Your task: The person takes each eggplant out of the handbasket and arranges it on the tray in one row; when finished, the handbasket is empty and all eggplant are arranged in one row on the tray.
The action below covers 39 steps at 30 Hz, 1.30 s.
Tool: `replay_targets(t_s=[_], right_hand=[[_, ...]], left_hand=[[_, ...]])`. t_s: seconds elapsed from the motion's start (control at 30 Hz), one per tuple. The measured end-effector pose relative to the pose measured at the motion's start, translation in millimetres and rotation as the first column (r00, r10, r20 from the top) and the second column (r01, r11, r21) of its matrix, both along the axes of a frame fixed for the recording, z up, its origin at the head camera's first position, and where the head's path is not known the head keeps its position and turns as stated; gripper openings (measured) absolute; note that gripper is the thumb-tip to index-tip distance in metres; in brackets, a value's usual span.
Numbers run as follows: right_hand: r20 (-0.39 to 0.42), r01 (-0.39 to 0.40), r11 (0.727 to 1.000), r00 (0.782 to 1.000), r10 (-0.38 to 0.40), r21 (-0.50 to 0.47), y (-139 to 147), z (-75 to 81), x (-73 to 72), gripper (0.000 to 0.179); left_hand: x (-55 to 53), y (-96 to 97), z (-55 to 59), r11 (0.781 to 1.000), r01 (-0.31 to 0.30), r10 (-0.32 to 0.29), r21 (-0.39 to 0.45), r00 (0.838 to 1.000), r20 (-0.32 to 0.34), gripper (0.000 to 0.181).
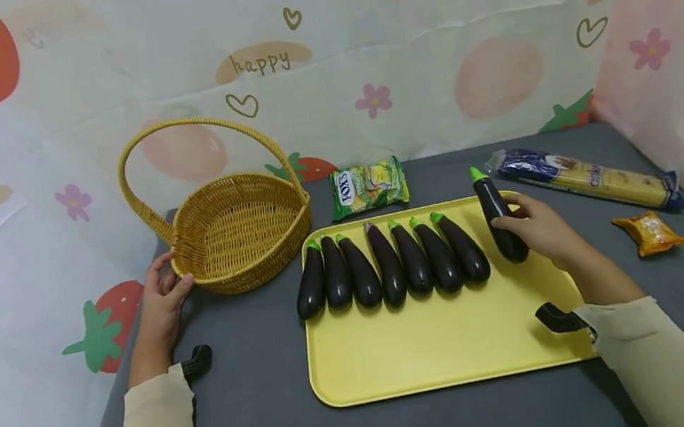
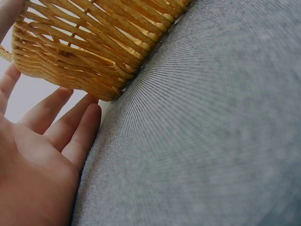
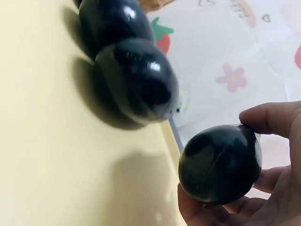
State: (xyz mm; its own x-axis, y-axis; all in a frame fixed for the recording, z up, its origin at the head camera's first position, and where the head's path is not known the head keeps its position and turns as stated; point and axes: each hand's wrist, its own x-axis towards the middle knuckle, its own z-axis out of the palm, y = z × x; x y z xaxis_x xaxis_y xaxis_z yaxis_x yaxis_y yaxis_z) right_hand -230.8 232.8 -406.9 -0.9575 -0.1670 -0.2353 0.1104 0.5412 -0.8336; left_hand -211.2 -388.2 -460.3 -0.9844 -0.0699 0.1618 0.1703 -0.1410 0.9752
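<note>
My right hand (image 1: 532, 226) pinches an eggplant (image 1: 493, 220) with a green stem, held over the right part of the yellow tray (image 1: 411, 361). In the right wrist view the rounded end of this eggplant (image 3: 220, 165) sits between thumb and fingers, apart from the others. A row of several dark eggplants (image 1: 389, 264) lies side by side along the tray's left and middle. My left hand (image 1: 161, 307) touches the left side of a wicker basket (image 1: 246, 271) with a tall handle. In the left wrist view its fingers (image 2: 77, 127) are nearly straight against the lower wall.
Behind the tray lies a green snack packet (image 1: 369, 187). A long pasta packet (image 1: 587, 176) and a small orange wrapped snack (image 1: 650, 232) lie to the right on the grey tablecloth (image 1: 255, 395). A patterned curtain (image 1: 334, 100) hangs behind the table.
</note>
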Motion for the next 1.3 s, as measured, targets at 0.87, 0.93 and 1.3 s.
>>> replay_targets(t_s=[0.87,0.93,1.3], right_hand=[[0.004,-0.071,0.938,0.997,0.074,0.340,-12,-17.6,2.1,0.083],[0.006,-0.072,0.940,0.997,0.075,0.333,-11,-16.9,2.5,0.084],[-0.066,-0.020,0.947,0.997,0.043,0.319,3,-14.6,-0.8,0.083]], left_hand=[[-0.8,1.3,1.7,1.000,-0.022,0.022,-0.008,0.999,0.040,0.052],[-0.5,1.2,1.3,1.000,-0.019,0.019,-0.006,0.999,0.033,0.053],[2.5,-6.0,19.3,0.993,-0.079,0.082,-0.090,0.996,0.033,0.051]])
